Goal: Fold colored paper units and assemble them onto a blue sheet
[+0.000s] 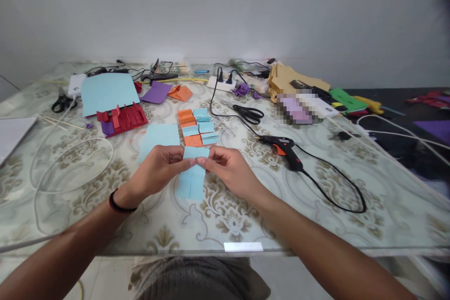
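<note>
Between my two hands is a light blue paper strip (191, 182) with crease lines, its lower end hanging toward me over the patterned tablecloth. My left hand (162, 165) pinches its left side, thumb on top. From the other side my right hand (227, 166) pinches it too, and the two thumb tips nearly meet at the middle. Just beyond the fingers lie folded orange paper pieces (186, 118) and folded light blue pieces (206, 127). A flat light blue sheet (161, 135) is partly covered by my left hand.
Right of my hands rests a black glue gun (286, 149) with a looping cord. Black-handled scissors (249, 113) lie behind it, near a white power strip (222, 83). On the left are folded red paper (126, 119), a blue stack (108, 91) and a white cable (112, 150).
</note>
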Motion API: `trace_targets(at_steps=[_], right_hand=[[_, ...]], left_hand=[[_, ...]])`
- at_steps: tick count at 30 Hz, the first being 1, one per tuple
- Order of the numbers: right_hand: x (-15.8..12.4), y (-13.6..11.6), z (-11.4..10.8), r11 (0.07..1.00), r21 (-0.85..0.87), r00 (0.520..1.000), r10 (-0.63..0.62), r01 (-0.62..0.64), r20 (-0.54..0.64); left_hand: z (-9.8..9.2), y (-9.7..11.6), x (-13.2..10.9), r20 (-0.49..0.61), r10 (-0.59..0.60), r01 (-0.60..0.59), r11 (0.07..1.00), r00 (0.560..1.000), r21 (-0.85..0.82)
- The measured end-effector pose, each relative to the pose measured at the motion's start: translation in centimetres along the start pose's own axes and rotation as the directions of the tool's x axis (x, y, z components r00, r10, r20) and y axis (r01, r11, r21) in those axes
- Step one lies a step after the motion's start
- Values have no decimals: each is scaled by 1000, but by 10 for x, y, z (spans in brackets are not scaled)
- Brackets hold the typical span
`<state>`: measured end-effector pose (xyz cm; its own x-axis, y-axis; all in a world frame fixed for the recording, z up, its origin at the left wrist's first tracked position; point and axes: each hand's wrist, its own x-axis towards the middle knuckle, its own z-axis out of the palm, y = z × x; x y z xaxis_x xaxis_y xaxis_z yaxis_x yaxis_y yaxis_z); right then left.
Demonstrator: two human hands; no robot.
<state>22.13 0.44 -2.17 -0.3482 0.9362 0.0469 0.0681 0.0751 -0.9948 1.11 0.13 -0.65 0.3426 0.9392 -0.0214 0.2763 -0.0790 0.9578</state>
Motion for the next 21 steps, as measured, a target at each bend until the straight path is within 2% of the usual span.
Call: trace_targets(at_steps=[4, 8, 15, 21], right_hand=[[0, -1, 0, 999, 3, 999, -33, 33, 36], [-2, -1, 1, 1000, 3, 1000, -23, 23, 8], [-2, 1, 1, 997, 64, 999, -38, 39, -14], [-1, -3, -1, 999, -18, 998, -50, 51, 45]], left_hand=[[-1, 2, -1, 46, 3, -1, 999, 999, -45], [4, 4, -1, 2, -18, 18, 1000, 1000, -3], [7, 1, 1, -27, -34, 32, 997, 999, -69], [1, -2, 0, 52, -20, 21, 1000, 998, -13]])
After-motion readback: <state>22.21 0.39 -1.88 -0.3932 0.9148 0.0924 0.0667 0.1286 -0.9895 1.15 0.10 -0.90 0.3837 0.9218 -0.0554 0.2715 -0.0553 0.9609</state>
